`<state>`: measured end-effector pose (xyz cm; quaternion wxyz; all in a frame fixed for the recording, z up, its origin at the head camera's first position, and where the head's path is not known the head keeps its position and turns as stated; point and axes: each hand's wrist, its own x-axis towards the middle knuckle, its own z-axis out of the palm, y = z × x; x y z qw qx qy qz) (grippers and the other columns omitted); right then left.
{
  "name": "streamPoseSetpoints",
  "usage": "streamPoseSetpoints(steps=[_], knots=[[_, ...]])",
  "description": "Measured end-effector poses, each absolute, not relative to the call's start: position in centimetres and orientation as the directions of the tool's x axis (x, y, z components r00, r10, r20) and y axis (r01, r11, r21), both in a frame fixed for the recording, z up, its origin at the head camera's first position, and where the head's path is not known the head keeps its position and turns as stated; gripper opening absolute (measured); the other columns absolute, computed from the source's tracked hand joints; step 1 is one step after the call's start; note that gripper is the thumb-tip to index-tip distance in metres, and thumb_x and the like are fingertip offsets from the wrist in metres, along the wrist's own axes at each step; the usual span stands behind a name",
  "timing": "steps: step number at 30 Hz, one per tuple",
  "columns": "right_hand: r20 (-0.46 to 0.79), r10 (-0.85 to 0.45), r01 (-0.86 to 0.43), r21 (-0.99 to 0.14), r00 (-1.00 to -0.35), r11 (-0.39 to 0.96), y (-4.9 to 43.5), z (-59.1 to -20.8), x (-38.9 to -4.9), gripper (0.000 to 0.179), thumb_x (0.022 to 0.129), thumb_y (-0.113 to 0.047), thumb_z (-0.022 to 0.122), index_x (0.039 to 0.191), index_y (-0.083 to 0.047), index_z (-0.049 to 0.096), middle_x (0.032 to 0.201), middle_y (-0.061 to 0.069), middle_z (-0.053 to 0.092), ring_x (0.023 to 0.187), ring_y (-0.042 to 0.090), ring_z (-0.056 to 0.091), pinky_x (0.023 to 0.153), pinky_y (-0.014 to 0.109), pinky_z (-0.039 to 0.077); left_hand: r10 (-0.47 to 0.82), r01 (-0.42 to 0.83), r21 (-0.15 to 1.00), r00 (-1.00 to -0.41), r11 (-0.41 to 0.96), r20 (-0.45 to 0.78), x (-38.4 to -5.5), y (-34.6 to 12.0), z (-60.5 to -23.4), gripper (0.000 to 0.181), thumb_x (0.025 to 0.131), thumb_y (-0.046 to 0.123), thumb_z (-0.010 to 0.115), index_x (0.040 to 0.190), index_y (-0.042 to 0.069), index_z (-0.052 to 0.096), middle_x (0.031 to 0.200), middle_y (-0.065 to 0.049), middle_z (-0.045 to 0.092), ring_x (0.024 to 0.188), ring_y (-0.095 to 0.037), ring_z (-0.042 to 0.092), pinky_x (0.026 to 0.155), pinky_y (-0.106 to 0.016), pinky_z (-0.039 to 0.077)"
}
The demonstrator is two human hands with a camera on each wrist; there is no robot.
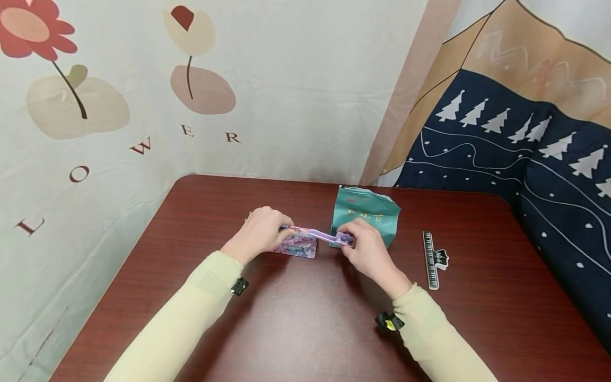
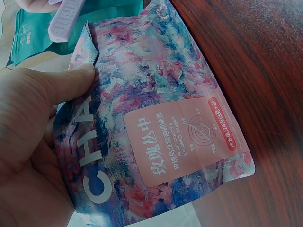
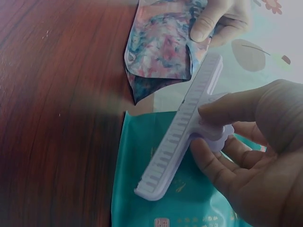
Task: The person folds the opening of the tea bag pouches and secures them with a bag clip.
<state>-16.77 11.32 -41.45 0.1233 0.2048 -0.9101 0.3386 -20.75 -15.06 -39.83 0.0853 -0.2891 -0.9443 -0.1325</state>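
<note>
Left hand: pinches the multicoloured pouch along its left edge, thumb on the upper face, other fingers underneath. A folded flap shows beside the thumb. The pouch bears large white letters "CHA" and a pink label reading "ROSE OOLONG FLAVORED TEABAG". Position: above the far half of the table, slightly left of the green pouch; whether it touches the tabletop, cannot tell.

Right hand: pinches the lilac clip by its handle, thumb and fingers on opposite sides. The clip's long ridged bar points left toward the multicoloured pouch; contact between the two, cannot tell. Whether the clip's bars are parted, also cannot tell.

Green pouch: on the far part of the table, behind the right hand, gold characters on its front. Black-and-white clip: on the table, well to the right of the right hand.
</note>
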Motion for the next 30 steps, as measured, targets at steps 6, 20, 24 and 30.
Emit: streamPoseSetpoints(steps=[6,20,24,30], knots=[[0.356,-0.254,-0.423,-0.560,-0.899,0.712,10.8,-41.4,-16.8,0.022,0.079,0.005,0.081,0.096,-0.007,0.076,0.091,0.006,0.064,0.081,0.023,0.060,0.070,0.038,0.051,0.518,0.562,0.206,-0.823,0.801,0.233,-20.7,-15.0,-39.8,0.008,0.092,0.024,0.079,0.089,0.016,0.083,0.078,0.004,0.075,0.063,-0.015,0.058,0.056,-0.035,0.046],[0.387,-0.236,-0.418,-0.502,-0.891,0.757,10.1,-41.5,-16.7,0.022,0.077,0.005,0.083,0.094,-0.008,0.076,0.086,0.005,0.061,0.080,0.024,0.061,0.070,0.041,0.052,0.526,0.577,0.202,-0.811,0.791,0.257,-20.6,-15.1,-39.8,0.008,0.091,0.023,0.080,0.088,0.016,0.083,0.078,0.003,0.076,0.062,-0.015,0.059,0.057,-0.037,0.048],[0.390,-0.225,-0.413,-0.507,-0.893,0.757,9.9,-41.6,-16.7,0.022,0.076,0.007,0.082,0.091,-0.008,0.076,0.084,0.004,0.060,0.078,0.024,0.059,0.068,0.040,0.051,0.531,0.590,0.199,-0.799,0.783,0.281,-20.6,-15.0,-39.9,0.007,0.089,0.022,0.081,0.086,0.016,0.082,0.076,0.004,0.076,0.061,-0.015,0.061,0.057,-0.039,0.050],[0.387,-0.209,-0.399,-0.517,-0.898,0.758,9.8,-41.9,-16.7,0.022,0.075,0.006,0.084,0.089,-0.009,0.076,0.083,0.003,0.061,0.077,0.023,0.060,0.067,0.041,0.051,0.522,0.579,0.200,-0.807,0.790,0.275,-20.5,-15.0,-40.0,0.007,0.088,0.023,0.080,0.085,0.017,0.082,0.075,0.004,0.075,0.060,-0.014,0.058,0.054,-0.037,0.047]])
